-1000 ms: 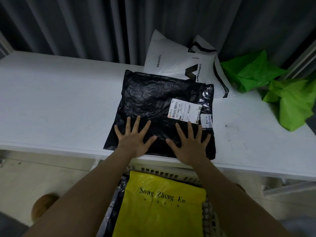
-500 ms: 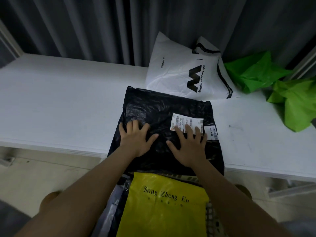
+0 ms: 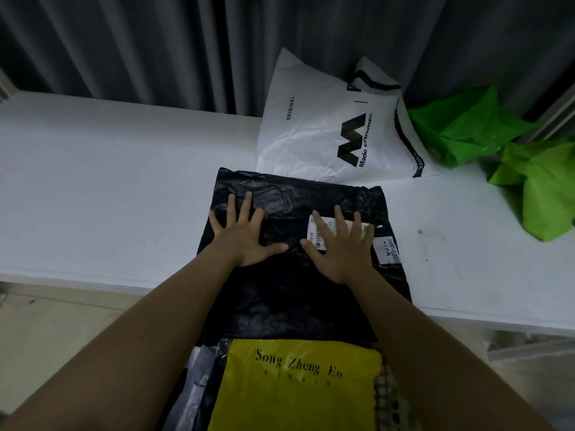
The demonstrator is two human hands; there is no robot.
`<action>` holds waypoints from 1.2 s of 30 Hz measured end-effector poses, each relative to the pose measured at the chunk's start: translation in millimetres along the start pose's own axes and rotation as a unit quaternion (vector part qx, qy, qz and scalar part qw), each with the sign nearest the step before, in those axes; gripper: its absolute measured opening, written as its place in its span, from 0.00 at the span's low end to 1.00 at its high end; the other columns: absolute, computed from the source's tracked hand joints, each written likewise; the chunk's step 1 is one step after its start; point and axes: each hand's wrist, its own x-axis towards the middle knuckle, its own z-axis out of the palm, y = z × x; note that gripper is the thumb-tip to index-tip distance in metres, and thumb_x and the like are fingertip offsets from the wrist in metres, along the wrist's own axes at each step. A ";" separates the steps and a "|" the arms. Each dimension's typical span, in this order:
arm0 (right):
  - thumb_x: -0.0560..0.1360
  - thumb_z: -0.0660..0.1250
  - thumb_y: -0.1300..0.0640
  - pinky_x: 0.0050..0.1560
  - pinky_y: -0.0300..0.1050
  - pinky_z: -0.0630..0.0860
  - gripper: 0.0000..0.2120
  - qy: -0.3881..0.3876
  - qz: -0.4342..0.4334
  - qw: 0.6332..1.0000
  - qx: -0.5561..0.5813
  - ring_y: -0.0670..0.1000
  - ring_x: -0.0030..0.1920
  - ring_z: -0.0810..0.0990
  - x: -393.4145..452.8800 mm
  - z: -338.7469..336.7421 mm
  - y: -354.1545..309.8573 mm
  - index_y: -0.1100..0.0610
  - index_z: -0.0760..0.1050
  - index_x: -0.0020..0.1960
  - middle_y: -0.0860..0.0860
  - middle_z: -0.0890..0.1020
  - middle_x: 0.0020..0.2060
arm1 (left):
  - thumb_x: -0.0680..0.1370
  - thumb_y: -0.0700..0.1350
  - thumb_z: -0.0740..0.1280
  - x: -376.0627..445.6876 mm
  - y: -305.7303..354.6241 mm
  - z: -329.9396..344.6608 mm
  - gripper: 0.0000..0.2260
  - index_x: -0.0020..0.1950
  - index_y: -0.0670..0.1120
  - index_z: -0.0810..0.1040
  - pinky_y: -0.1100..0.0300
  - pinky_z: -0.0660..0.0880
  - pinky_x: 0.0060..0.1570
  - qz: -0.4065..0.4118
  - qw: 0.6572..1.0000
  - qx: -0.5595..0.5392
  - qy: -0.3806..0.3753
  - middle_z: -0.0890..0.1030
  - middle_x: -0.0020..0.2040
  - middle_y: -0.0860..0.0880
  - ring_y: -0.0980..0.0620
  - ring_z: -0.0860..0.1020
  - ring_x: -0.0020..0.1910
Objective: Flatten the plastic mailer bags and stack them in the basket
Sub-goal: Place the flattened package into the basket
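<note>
A crinkled black mailer bag lies on the white table, its near part hanging over the front edge. My left hand presses flat on its left half with fingers spread. My right hand presses flat on its right half and partly covers the white shipping label. Below the table edge sits the basket, with a yellow mailer printed "Song Zheng En" on top of darker bags. Behind the black bag leans a white mailer printed "Made extreme".
Crumpled green plastic bags lie at the table's right rear. Dark grey curtains hang behind the table. The left half of the tabletop is bare white surface. A pale floor shows below the table on the left.
The black bag has slid toward me, so more of it hangs over the table edge above the basket. Both flat hands have moved up the bag, the right one onto the label.
</note>
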 end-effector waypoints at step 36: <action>0.78 0.62 0.59 0.38 0.44 0.66 0.28 0.136 0.123 0.903 0.389 0.55 0.42 0.76 -146.8 -15.6 29.8 0.51 0.55 0.75 0.54 0.78 0.45 | 0.80 0.47 0.62 -126.7 -56.2 26.2 0.10 0.51 0.39 0.70 0.55 0.67 0.43 -0.163 0.935 -0.283 0.138 0.76 0.49 0.39 0.41 0.75 0.47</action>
